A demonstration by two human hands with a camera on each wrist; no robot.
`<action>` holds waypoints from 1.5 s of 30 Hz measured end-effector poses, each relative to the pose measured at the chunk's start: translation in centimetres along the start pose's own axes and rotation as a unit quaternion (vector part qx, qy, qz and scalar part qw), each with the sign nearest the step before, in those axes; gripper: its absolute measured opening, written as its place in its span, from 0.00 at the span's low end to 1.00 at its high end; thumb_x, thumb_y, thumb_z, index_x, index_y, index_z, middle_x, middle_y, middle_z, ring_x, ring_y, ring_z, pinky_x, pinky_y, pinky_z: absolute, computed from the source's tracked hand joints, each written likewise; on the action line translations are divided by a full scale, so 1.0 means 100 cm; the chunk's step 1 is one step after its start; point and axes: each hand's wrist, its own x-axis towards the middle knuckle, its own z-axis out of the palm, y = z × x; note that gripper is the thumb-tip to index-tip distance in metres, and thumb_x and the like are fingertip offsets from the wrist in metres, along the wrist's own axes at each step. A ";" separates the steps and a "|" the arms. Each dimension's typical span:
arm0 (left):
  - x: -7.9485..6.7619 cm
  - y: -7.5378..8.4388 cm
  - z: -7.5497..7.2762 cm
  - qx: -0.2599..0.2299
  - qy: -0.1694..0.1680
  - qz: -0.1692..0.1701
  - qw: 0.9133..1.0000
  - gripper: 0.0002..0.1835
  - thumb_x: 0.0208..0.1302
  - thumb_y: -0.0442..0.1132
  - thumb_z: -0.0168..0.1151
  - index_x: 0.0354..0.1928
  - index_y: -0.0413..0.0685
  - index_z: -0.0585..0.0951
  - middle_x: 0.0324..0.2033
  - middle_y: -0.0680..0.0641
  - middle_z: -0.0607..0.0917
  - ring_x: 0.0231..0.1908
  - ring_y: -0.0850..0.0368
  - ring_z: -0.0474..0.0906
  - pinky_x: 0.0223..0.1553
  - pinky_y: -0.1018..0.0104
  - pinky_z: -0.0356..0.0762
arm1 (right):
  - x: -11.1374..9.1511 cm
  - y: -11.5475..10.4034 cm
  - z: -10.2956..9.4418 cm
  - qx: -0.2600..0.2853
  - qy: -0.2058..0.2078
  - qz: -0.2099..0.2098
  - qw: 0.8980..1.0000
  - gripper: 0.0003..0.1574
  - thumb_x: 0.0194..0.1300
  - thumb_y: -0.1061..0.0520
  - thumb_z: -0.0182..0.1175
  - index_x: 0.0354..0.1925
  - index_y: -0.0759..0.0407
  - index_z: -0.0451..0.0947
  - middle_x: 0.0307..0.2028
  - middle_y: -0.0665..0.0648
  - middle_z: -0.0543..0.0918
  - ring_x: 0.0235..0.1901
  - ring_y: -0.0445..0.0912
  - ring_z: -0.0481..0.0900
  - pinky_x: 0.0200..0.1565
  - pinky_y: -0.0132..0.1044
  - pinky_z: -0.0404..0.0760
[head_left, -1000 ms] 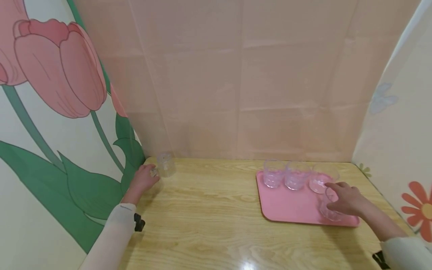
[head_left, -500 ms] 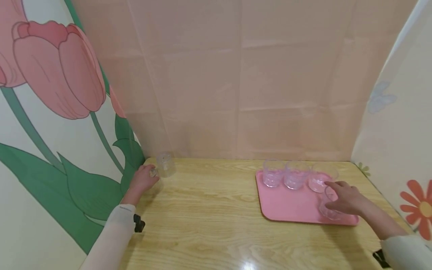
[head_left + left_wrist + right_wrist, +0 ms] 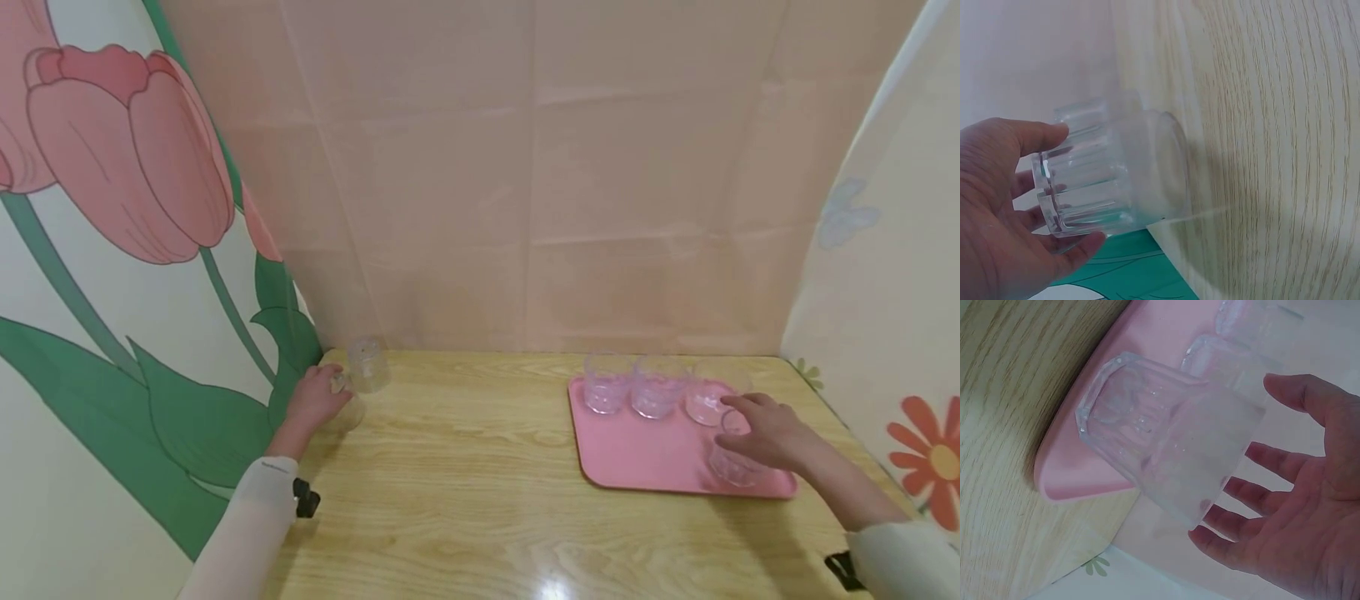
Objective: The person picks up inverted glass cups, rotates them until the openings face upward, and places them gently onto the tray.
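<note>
A clear faceted glass (image 3: pixel 1097 181) stands upside down at the table's back left corner. My left hand (image 3: pixel 313 402) holds it around its base, with fingers and thumb on both sides. Just behind it is another upside-down glass (image 3: pixel 368 364). On the right, my right hand (image 3: pixel 772 433) is at the rim of an upright clear glass (image 3: pixel 1154 431) in the pink tray's near right corner. In the right wrist view its fingertips (image 3: pixel 1210 544) are at the rim, and the thumb is spread slightly apart from it.
The pink tray (image 3: pixel 637 462) lies on the wooden table (image 3: pixel 465 467). Along its back edge stand more clear glasses: one at left (image 3: pixel 606 392), a middle glass (image 3: pixel 655 396) and a right glass (image 3: pixel 707 400). Printed walls close in both sides, with a pink sheet (image 3: pixel 525 208) behind.
My right hand has shifted slightly up and left at the glass rim, its fingers a little looser. My left hand has barely moved; more of the glass below it shows now.
</note>
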 end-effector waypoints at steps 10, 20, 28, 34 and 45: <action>-0.005 0.006 -0.007 0.003 0.015 0.012 1.000 0.28 0.60 0.47 0.58 0.59 0.38 0.70 0.53 0.29 0.70 0.52 0.33 0.69 0.51 0.41 0.68 | 0.001 -0.017 -0.007 0.002 0.031 -0.005 0.999 0.48 0.54 0.38 0.63 0.61 0.68 0.64 0.54 0.81 0.65 0.49 0.77 0.64 0.43 0.71 0.67; -0.014 0.016 -0.013 -0.005 0.002 0.003 1.000 0.29 0.62 0.51 0.57 0.61 0.42 0.68 0.52 0.33 0.70 0.48 0.38 0.72 0.46 0.44 0.71 | -0.002 -0.041 -0.012 0.046 0.062 -0.036 0.996 0.43 0.58 0.40 0.62 0.60 0.68 0.66 0.56 0.77 0.68 0.53 0.73 0.63 0.49 0.70 0.63; -0.017 0.024 -0.014 -0.020 0.007 0.013 1.000 0.29 0.62 0.53 0.56 0.61 0.44 0.69 0.54 0.34 0.70 0.50 0.40 0.72 0.47 0.46 0.72 | 0.001 -0.057 -0.010 0.068 0.079 -0.061 0.993 0.40 0.59 0.41 0.62 0.59 0.68 0.68 0.55 0.74 0.70 0.55 0.70 0.64 0.50 0.68 0.63; -0.021 0.032 -0.014 -0.043 0.021 0.021 0.999 0.29 0.62 0.52 0.58 0.60 0.44 0.69 0.54 0.34 0.71 0.51 0.39 0.72 0.48 0.45 0.71 | 0.005 -0.068 -0.006 0.077 0.091 -0.076 0.990 0.37 0.59 0.44 0.62 0.58 0.66 0.69 0.55 0.73 0.71 0.55 0.69 0.65 0.50 0.66 0.64; -0.029 0.047 -0.017 -0.101 0.027 0.043 0.994 0.30 0.62 0.53 0.59 0.61 0.42 0.69 0.56 0.36 0.72 0.53 0.38 0.70 0.52 0.44 0.69 | 0.006 -0.084 -0.002 0.087 0.087 -0.056 0.991 0.38 0.58 0.40 0.62 0.60 0.60 0.69 0.58 0.69 0.71 0.59 0.68 0.62 0.51 0.69 0.61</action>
